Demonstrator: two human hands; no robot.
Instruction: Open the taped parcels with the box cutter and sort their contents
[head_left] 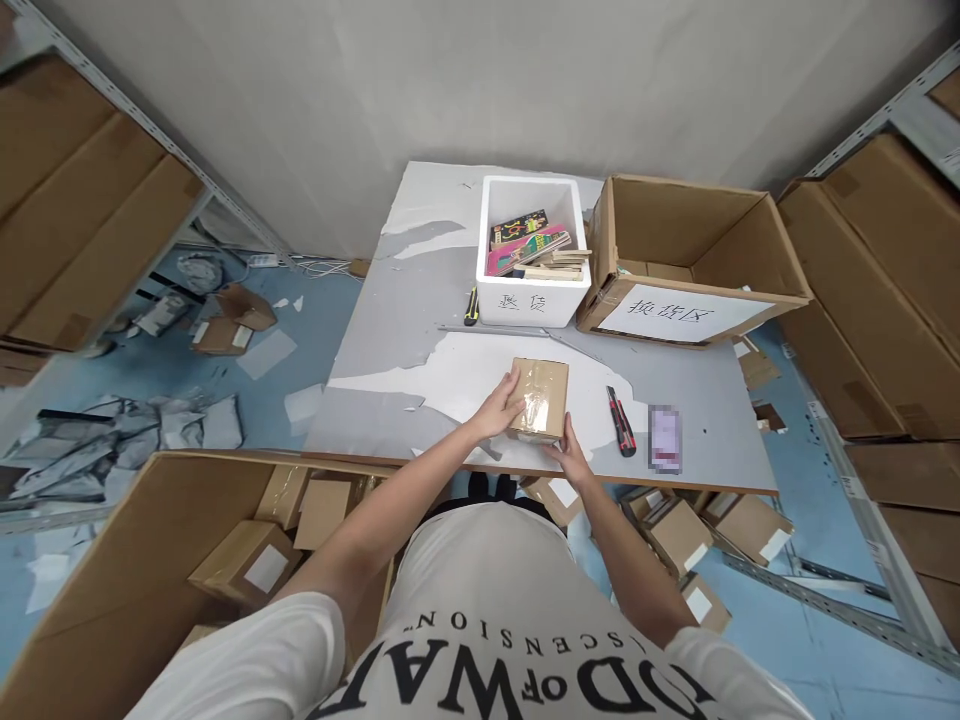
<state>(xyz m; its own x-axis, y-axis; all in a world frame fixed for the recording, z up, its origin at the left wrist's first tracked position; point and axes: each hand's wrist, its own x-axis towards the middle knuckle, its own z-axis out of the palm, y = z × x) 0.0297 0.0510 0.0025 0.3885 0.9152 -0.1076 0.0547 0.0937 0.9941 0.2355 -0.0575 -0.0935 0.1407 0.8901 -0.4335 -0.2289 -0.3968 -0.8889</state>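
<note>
A small brown cardboard box (543, 392) with shiny clear tape across it is held between my two hands over the front part of the table. My left hand (496, 408) grips its left side, fingers on the upper edge. From the lower right, my right hand (571, 456) clasps the near right corner; some of its fingers are hidden. To the right lies a red and black utility knife (621, 422). Farther back, a yellow and black utility knife (472, 306) rests beside a white foam box (532, 302).
Books and flat pieces fill part of the foam box. A large open carton (697, 310) with a handwritten label stands at the back right. A blurred purple item (665, 438) lies right. Below the table (367, 400), a big carton (97, 590) holds several parcels; shelves flank both sides.
</note>
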